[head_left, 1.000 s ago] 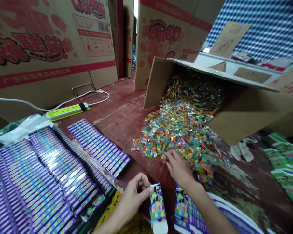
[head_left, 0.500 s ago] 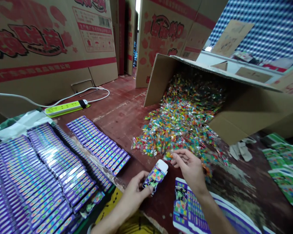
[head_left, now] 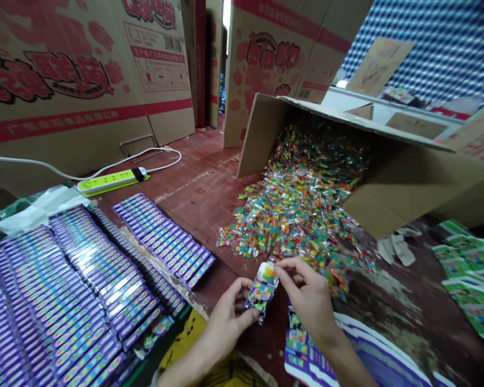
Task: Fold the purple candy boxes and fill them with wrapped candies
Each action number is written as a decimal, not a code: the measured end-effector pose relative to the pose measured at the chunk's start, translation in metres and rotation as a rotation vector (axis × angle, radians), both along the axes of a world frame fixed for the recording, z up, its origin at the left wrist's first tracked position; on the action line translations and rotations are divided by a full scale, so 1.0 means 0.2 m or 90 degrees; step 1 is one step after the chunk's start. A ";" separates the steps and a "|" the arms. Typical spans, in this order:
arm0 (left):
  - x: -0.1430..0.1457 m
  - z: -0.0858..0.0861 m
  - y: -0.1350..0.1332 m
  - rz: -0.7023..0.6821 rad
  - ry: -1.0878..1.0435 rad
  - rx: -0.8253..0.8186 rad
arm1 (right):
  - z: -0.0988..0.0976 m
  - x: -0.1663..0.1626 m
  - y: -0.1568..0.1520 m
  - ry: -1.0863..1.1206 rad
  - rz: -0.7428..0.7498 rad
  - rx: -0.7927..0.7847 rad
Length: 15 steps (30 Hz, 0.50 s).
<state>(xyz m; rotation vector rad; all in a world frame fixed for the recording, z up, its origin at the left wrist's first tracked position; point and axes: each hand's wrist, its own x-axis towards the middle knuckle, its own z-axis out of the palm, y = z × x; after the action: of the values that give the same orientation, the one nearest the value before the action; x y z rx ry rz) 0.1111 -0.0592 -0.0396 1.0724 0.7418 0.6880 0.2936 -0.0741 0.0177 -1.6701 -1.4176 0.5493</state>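
Observation:
My left hand grips a small purple printed box, tilted with its open white end up. My right hand pinches a clear packet of coloured candies at that open end, partly inside the box. Just beyond my hands lies a pile of colourful candy packets spilling from a tipped cardboard carton. Under my right forearm sits a stack of flat purple box blanks.
Rows of filled purple boxes cover the left side. A green power strip with white cable lies behind them. Large printed cartons stand at the back. Green printed packs lie at the right on the red-brown floor.
My right hand drew back from the candy pile with a packet and brought it to the box. My left hand turned the box from hanging open end down to open end up.

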 end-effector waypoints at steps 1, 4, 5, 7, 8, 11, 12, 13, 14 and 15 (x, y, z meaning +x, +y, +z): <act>0.01 0.00 0.00 0.001 -0.009 0.006 | 0.00 -0.01 0.00 -0.061 0.007 0.020; 0.02 0.01 -0.01 0.005 -0.015 0.014 | -0.01 -0.01 -0.01 -0.123 0.054 0.054; 0.03 0.01 -0.01 0.007 -0.016 0.015 | -0.02 -0.01 -0.02 -0.097 0.070 0.048; 0.03 0.01 -0.01 0.027 -0.030 0.013 | -0.03 -0.01 -0.04 -0.004 0.081 0.015; 0.03 0.01 -0.01 0.045 -0.042 0.014 | -0.05 -0.01 -0.05 0.053 0.077 -0.007; 0.03 0.03 -0.01 0.090 -0.064 0.027 | -0.09 -0.03 -0.09 0.191 0.067 -0.070; 0.03 0.04 -0.02 0.097 -0.059 0.031 | -0.11 -0.04 -0.10 0.216 0.066 -0.074; 0.02 0.05 -0.02 0.098 -0.051 0.035 | -0.12 -0.05 -0.10 0.232 0.060 -0.065; 0.02 0.06 -0.02 0.100 -0.042 0.038 | -0.14 -0.07 -0.11 0.242 0.050 -0.049; 0.02 0.06 -0.03 0.103 -0.032 0.043 | -0.15 -0.08 -0.11 0.247 0.042 -0.032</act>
<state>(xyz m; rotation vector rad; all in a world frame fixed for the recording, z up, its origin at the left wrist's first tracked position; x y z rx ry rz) 0.1153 -0.0642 -0.0276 1.0601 0.7730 0.8802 0.2778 -0.0968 -0.0119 -1.4611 -1.1838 0.8992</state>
